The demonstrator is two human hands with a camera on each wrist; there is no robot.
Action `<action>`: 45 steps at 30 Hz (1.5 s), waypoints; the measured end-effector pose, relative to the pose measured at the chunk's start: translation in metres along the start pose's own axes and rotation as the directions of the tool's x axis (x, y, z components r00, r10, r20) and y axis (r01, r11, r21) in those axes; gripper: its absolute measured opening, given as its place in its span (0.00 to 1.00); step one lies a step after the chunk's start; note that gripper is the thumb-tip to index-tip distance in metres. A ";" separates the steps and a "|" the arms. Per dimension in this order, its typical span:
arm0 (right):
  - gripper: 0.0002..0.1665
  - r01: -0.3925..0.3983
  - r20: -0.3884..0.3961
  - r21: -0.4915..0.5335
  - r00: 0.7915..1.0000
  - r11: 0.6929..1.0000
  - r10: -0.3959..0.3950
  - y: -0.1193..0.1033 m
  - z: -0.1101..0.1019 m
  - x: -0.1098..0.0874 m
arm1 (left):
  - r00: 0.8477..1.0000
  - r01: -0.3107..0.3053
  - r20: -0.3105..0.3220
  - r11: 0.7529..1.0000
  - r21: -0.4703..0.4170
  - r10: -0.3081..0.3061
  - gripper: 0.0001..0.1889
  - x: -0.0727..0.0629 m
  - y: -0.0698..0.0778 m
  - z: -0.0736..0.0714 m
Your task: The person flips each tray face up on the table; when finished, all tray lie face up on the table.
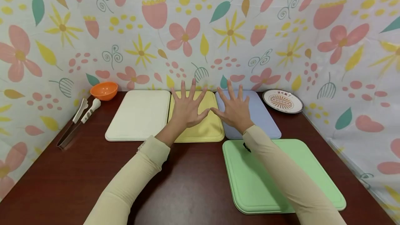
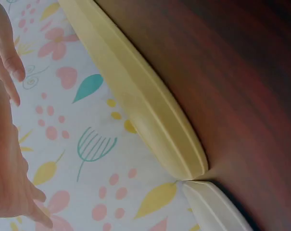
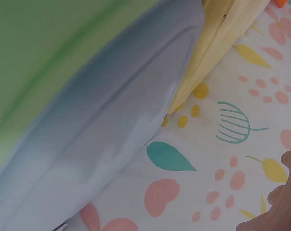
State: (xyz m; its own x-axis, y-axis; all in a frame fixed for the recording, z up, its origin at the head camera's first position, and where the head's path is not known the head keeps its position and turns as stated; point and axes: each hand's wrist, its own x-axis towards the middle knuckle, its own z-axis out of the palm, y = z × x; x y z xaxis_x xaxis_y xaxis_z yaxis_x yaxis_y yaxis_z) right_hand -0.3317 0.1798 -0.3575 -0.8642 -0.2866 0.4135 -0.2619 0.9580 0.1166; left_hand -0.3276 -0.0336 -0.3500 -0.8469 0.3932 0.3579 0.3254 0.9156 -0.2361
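Observation:
Both hands are held out flat with fingers spread, thumbs nearly meeting, and neither holds anything. The left hand [image 1: 186, 110] appears over the yellow board [image 1: 200, 133] in the head view. Overlapping the blue board [image 1: 265, 122] is the right hand [image 1: 234, 110]. Below the right forearm lies a green board [image 1: 250, 183], nearer the person. A white board [image 1: 137, 114] sits left of the yellow one. In the left wrist view the left hand [image 2: 6, 163] shows at the left edge, above the yellow board's edge [image 2: 150, 106]; part of the right hand [image 3: 277, 207] enters the right wrist view.
At the back left stands an orange bowl [image 1: 104, 90], with a pair of tongs [image 1: 75, 124] lying in front of it. A patterned oval plate [image 1: 282, 101] rests at the back right. Flowered cloth [image 1: 184, 68] walls the dark brown table [image 1: 181, 186] behind and at both sides.

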 end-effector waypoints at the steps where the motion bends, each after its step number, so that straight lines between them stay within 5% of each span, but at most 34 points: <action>1: 0.52 0.001 -0.003 -0.002 1.000 1.000 -0.001 0.001 -0.001 -0.001 | 1.000 0.002 -0.005 1.000 -0.003 -0.002 0.41 -0.001 0.001 -0.001; 11: 0.49 0.052 -0.114 -0.044 0.992 0.998 -0.056 0.013 -0.014 -0.022 | 0.999 0.046 -0.004 0.999 -0.022 -0.046 0.41 -0.008 0.008 -0.015; 19: 0.46 0.037 -0.083 -0.058 0.996 0.998 -0.042 0.023 -0.034 -0.047 | 0.999 -0.009 -0.031 0.999 -0.050 0.008 0.42 -0.025 0.019 -0.032; 32: 0.42 -0.071 0.029 0.054 0.997 0.996 0.069 0.043 -0.068 -0.103 | 0.999 -0.039 -0.020 0.955 -0.292 0.035 0.38 -0.064 0.037 -0.057; 40: 0.35 -0.104 0.031 0.169 0.995 0.980 0.100 0.061 -0.081 -0.144 | 0.994 -0.099 -0.065 0.953 -0.287 0.084 0.35 -0.088 0.049 -0.069; 45: 0.30 -0.129 0.027 0.196 0.992 0.972 0.126 0.080 -0.087 -0.163 | 0.993 -0.117 -0.005 0.944 -0.308 0.121 0.35 -0.099 0.059 -0.075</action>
State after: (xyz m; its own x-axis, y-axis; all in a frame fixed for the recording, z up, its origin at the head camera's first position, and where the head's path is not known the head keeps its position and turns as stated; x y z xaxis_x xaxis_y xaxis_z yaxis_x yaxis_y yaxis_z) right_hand -0.1742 0.3034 -0.3366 -0.9016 -0.1636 0.4005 -0.2276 0.9667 -0.1173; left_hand -0.1932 -0.0122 -0.3314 -0.7994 0.5016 0.3308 0.5354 0.8445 0.0136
